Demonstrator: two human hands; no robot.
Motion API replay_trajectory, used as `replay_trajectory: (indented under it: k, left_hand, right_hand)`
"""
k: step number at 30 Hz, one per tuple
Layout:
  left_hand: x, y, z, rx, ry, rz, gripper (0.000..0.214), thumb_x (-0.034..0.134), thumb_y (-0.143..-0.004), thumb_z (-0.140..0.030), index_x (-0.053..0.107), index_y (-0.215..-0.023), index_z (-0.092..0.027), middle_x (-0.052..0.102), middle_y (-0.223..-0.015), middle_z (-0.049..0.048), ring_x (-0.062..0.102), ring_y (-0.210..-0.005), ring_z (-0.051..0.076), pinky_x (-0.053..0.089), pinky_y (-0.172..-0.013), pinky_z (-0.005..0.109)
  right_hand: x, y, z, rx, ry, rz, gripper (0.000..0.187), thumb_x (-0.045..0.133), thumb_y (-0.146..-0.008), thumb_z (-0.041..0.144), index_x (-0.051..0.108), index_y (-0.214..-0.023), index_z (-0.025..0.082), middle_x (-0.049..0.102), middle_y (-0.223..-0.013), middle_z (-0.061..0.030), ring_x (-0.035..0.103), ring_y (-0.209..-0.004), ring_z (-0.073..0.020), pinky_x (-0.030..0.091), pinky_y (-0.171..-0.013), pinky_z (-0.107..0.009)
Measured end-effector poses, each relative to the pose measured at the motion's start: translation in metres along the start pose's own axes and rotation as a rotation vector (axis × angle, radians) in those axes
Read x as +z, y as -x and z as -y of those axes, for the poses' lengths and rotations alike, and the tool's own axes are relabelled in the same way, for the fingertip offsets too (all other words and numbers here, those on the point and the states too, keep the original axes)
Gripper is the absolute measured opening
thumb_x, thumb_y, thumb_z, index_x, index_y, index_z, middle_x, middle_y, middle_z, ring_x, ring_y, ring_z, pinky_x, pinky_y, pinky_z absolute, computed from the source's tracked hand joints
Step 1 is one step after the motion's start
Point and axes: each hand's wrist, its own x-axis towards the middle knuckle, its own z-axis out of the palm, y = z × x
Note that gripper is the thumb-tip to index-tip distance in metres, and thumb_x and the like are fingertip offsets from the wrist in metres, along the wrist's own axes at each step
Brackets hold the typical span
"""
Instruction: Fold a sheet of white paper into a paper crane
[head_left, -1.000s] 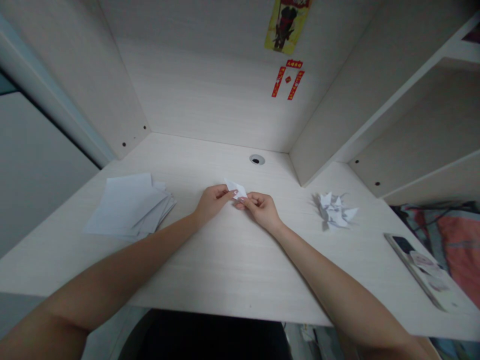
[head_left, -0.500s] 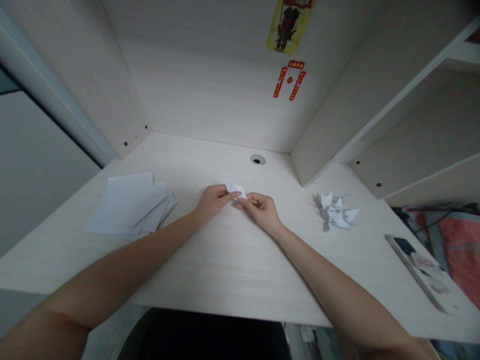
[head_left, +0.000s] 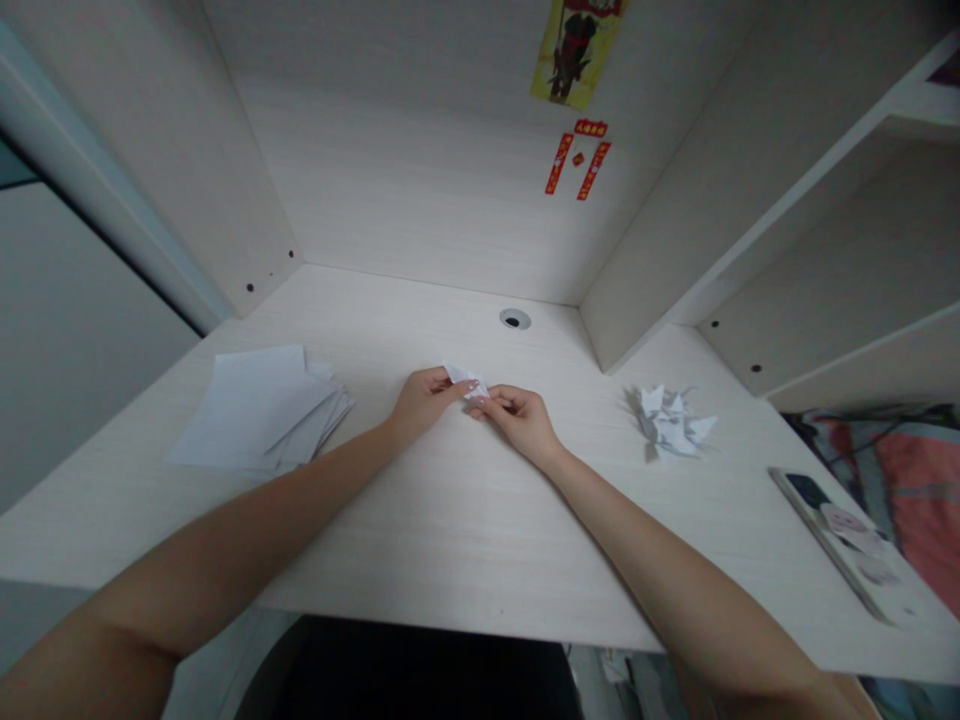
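A small piece of folded white paper (head_left: 459, 375) is pinched between my two hands, just above the middle of the desk. My left hand (head_left: 426, 402) grips its left side, the thumb lying across the front. At the lower right corner, my right hand (head_left: 519, 418) pinches the paper between thumb and fingers. The two thumb tips are close together. My fingers hide much of the paper's lower part and back. Off to the right lies a cluster of folded white paper figures (head_left: 673, 422) with pointed tips. A stack of white paper sheets (head_left: 259, 405) sits to the left.
A phone in a decorated case (head_left: 832, 540) lies near the desk's right edge. The pale wooden desk (head_left: 450, 540) has a round cable hole (head_left: 515, 319) at the back. Side panels and a shelf enclose it. Red and grey fabric (head_left: 926, 500) is beyond the right edge.
The folded paper has tilted and now shows a narrower face between my fingers. My thumbs have shifted very slightly. The paper stack and figures stay in place.
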Motion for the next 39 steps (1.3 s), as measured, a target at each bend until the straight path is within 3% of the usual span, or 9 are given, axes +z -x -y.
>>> replay_trajectory:
  k: [7, 11, 16, 20, 24, 26, 31, 39]
  left_hand:
    - [0.000, -0.001, 0.003, -0.006, -0.003, -0.048, 0.029, 0.068, -0.067, -0.041, 0.070, -0.077, -0.014, 0.072, -0.081, 0.0050, 0.063, -0.071, 0.017, 0.048, -0.066, 0.026]
    - [0.000, -0.004, 0.008, 0.029, -0.006, -0.051, 0.032, 0.066, -0.070, -0.039, 0.067, -0.089, -0.014, 0.070, -0.086, 0.0056, 0.064, -0.077, 0.016, 0.048, -0.072, 0.026]
    - [0.002, -0.001, 0.001, 0.081, -0.022, -0.100, 0.065, 0.069, -0.069, -0.032, 0.043, -0.128, -0.020, 0.065, -0.088, 0.0039, 0.063, -0.082, 0.014, 0.047, -0.070, 0.023]
    - [0.005, 0.007, -0.007, 0.110, -0.029, -0.023, 0.073, 0.065, -0.074, -0.030, 0.029, -0.138, -0.025, 0.065, -0.084, 0.0014, 0.063, -0.076, 0.012, 0.047, -0.072, 0.023]
    - [0.006, 0.011, -0.009, 0.157, -0.194, -0.011, 0.038, 0.061, -0.077, -0.033, 0.060, -0.114, -0.026, 0.068, -0.094, 0.0028, 0.064, -0.081, 0.014, 0.048, -0.075, 0.023]
    - [0.004, 0.011, -0.009, 0.185, -0.273, -0.030, 0.026, 0.059, -0.078, -0.033, 0.068, -0.101, -0.024, 0.069, -0.100, 0.0033, 0.064, -0.085, 0.015, 0.048, -0.077, 0.025]
    - [0.001, 0.010, -0.007, 0.237, -0.336, -0.103, 0.022, 0.057, -0.080, -0.031, 0.071, -0.096, -0.026, 0.071, -0.099, 0.0018, 0.064, -0.089, 0.016, 0.047, -0.082, 0.026]
    - [0.002, 0.011, -0.010, 0.150, -0.264, -0.106, 0.022, 0.061, -0.077, -0.032, 0.072, -0.094, -0.024, 0.072, -0.099, 0.0020, 0.065, -0.091, 0.018, 0.047, -0.086, 0.029]
  right_hand:
    - [0.001, -0.001, -0.003, -0.014, -0.074, 0.007, 0.032, 0.064, -0.074, 0.045, 0.070, -0.085, 0.016, 0.072, -0.075, -0.0065, 0.066, -0.067, -0.0159, 0.053, -0.069, -0.029]
    - [0.000, -0.003, -0.005, -0.061, -0.052, -0.084, 0.032, 0.063, -0.075, 0.043, 0.072, -0.093, 0.018, 0.072, -0.082, -0.0063, 0.063, -0.067, -0.0159, 0.052, -0.066, -0.029]
    - [-0.005, -0.003, -0.002, -0.259, 0.156, -0.292, 0.026, 0.061, -0.079, 0.033, 0.070, -0.102, 0.025, 0.067, -0.078, -0.0035, 0.057, -0.070, -0.0149, 0.047, -0.067, -0.029]
    - [-0.008, -0.001, 0.001, -0.349, 0.265, -0.333, 0.026, 0.058, -0.081, 0.027, 0.068, -0.104, 0.030, 0.063, -0.083, -0.0034, 0.056, -0.076, -0.0157, 0.046, -0.068, -0.029]
    - [-0.007, 0.002, 0.003, -0.394, 0.327, -0.291, 0.029, 0.056, -0.082, 0.025, 0.066, -0.108, 0.032, 0.061, -0.086, -0.0033, 0.056, -0.080, -0.0164, 0.046, -0.070, -0.030]
    - [-0.006, 0.003, 0.005, -0.390, 0.334, -0.276, 0.029, 0.058, -0.081, 0.026, 0.066, -0.108, 0.032, 0.061, -0.087, -0.0032, 0.056, -0.081, -0.0168, 0.047, -0.072, -0.031]
    - [-0.005, 0.003, 0.010, -0.345, 0.246, -0.264, 0.026, 0.064, -0.077, 0.031, 0.069, -0.102, 0.029, 0.066, -0.092, -0.0042, 0.059, -0.082, -0.0179, 0.048, -0.072, -0.031]
    - [-0.005, -0.001, 0.003, -0.192, 0.084, -0.291, 0.026, 0.070, -0.069, 0.038, 0.072, -0.089, 0.021, 0.072, -0.092, -0.0063, 0.064, -0.075, -0.0188, 0.051, -0.073, -0.033]
